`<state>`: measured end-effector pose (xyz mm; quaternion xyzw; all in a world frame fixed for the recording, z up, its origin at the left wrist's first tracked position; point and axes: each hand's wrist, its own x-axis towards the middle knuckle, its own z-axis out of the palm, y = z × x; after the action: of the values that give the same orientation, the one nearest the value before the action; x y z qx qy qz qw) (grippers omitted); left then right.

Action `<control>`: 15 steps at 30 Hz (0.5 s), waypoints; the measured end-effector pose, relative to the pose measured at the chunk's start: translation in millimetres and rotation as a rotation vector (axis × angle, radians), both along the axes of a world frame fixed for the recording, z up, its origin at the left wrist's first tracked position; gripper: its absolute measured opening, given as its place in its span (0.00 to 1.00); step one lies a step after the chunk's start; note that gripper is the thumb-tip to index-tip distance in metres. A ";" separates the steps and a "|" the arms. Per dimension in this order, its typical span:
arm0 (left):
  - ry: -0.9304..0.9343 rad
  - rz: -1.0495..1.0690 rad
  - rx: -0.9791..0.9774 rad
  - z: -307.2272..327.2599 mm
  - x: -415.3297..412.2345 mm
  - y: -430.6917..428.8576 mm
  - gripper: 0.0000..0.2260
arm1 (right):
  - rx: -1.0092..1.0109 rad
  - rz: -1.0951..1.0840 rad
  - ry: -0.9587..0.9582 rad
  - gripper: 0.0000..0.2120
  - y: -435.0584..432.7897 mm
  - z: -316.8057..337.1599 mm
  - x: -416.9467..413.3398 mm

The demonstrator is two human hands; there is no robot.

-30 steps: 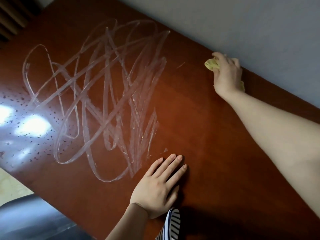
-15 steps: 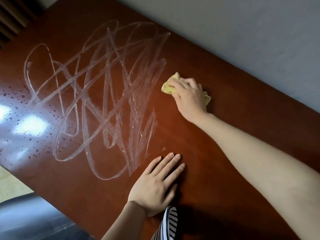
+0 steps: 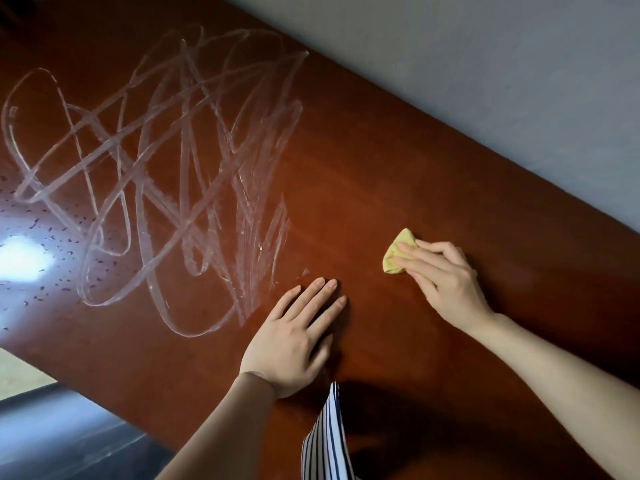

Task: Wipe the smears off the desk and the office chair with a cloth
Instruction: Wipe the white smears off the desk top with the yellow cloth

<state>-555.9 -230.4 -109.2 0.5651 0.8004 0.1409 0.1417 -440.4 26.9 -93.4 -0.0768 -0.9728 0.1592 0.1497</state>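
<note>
1. Head view: the right hand (image 3: 446, 282) grips the bunched yellow cloth (image 3: 396, 254) and presses it onto the surface (image 3: 415, 168). The left hand (image 3: 294, 337) lies flat, fingers straight, holding nothing.
2. Same view: the smears (image 3: 166, 174) lie left of the cloth, past the nearer left hand, so the next stroke probably runs leftward.

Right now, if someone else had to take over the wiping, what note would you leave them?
Left hand: flat on the desk, fingers straight, holding nothing, just right of the smears.
Right hand: holds the yellow cloth pressed on the desk, to the right of the left hand and apart from the smears.
Done: the desk's right part shows no smears.
Left: the big white scribble of smears across the left part, not yet wiped. Then the office chair, which cannot be judged from this view.
</note>
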 end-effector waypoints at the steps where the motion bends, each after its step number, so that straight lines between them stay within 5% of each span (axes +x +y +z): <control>1: -0.005 0.000 0.000 0.0 0.3 -0.3 0.24 | 0.009 -0.047 0.001 0.15 9.3 -0.2 2.4; 15: -0.029 -0.004 0.031 -1.5 1.4 1.4 0.25 | -0.091 -0.735 -0.049 0.14 79.0 3.4 -114.8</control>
<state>-554.5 -229.0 -110.7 0.5667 0.7949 0.1612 0.1447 -555.2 105.9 -90.0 -0.4315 -0.8754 0.1359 0.1701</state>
